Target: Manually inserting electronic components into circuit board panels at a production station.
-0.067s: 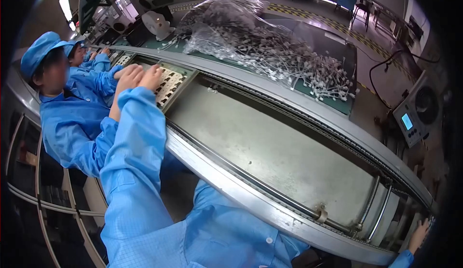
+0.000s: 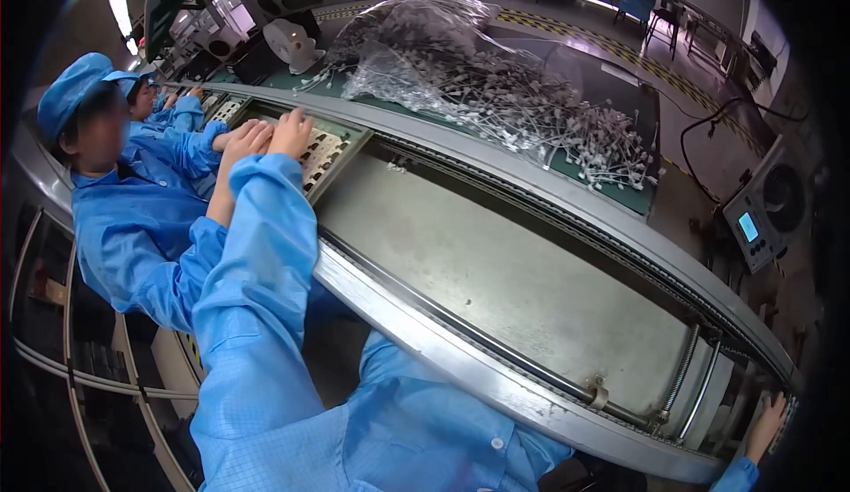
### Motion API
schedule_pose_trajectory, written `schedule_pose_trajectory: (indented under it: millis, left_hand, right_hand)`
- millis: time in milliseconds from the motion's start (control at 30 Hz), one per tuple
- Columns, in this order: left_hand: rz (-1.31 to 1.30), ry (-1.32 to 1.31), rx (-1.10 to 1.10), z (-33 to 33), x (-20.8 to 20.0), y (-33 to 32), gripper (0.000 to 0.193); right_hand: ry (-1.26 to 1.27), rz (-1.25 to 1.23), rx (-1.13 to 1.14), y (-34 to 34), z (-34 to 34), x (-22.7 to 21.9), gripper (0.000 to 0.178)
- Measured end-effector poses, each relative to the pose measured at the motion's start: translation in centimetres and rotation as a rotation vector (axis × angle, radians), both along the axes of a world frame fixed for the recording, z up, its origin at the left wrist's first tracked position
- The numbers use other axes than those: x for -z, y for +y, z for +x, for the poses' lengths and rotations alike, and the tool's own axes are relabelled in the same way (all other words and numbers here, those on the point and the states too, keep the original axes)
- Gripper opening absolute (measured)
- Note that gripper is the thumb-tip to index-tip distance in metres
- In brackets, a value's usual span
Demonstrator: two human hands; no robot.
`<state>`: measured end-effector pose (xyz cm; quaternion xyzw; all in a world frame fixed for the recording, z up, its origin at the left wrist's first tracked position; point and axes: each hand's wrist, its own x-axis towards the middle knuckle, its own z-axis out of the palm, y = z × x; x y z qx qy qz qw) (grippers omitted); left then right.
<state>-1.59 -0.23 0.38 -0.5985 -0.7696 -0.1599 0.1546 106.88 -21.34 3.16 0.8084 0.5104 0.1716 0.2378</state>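
My left hand [image 2: 290,134] reaches out at the far left over a framed tray [image 2: 343,166]. Its fingers are bent down and drawn together at the tray; what they pinch, if anything, is hidden. Rows of pale pieces with dark parts [image 2: 320,154] fill the tray. Close beside my hand is a co-worker's hand [image 2: 244,141]. At the lower right rim, my right hand [image 2: 767,427] has its fingers closed against the edge of a pale, narrow, patterned thing [image 2: 783,430], too small and distorted to name.
The tray sits on a metal conveyor line [image 2: 505,288] with chain-lined rails. Behind it, a plastic bag [image 2: 416,49] and a heap of white-ended cables [image 2: 567,120] lie on a green surface. A white fan [image 2: 290,47] stands behind; co-workers [image 2: 124,200] sit at left, and a device with a screen [image 2: 763,213] is at right.
My left hand has shifted slightly up and to the right over the tray. The right hand is a little higher. The whole view has moved slightly.
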Motion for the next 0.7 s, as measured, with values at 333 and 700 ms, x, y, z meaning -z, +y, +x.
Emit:
schedule_pose_trajectory:
  millis: [333,700]
  left_hand:
    - [0.118,-0.243,0.706,20.7,-4.2,-10.7,0.045]
    - [0.139,-0.190,1.076,31.4,-0.6,-3.8,0.026]
  right_hand:
    - [0.245,0.291,-0.679,0.2,-24.4,-3.7,0.039]
    - [0.620,0.430,-1.136,9.6,-47.9,-2.8,0.035]
